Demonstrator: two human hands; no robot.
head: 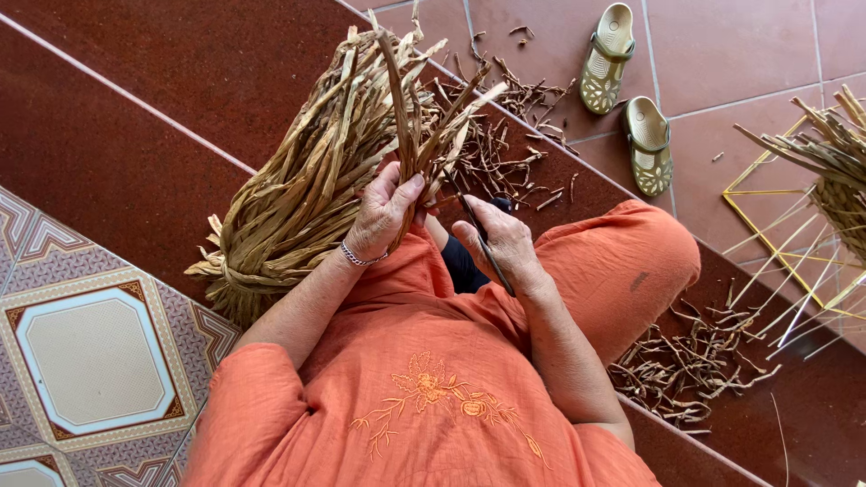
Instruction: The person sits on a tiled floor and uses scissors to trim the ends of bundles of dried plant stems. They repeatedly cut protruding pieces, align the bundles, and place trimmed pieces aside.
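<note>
Olive sandals, trimmed scraps, a yellow frame on tiles.

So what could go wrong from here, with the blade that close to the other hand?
1. The right hand holds a thin dark blade pointing toward the left hand, which grips a few strips; a slip could cut the fingers.
2. The big bundle leans loosely against the left arm and might topple.
3. Trimmings litter the steps, perhaps a slipping hazard.

A few dry tan strips stand upright — pinched in the left hand. A thin dark blade slants across the right hand, just beside them — tip upward.
</note>
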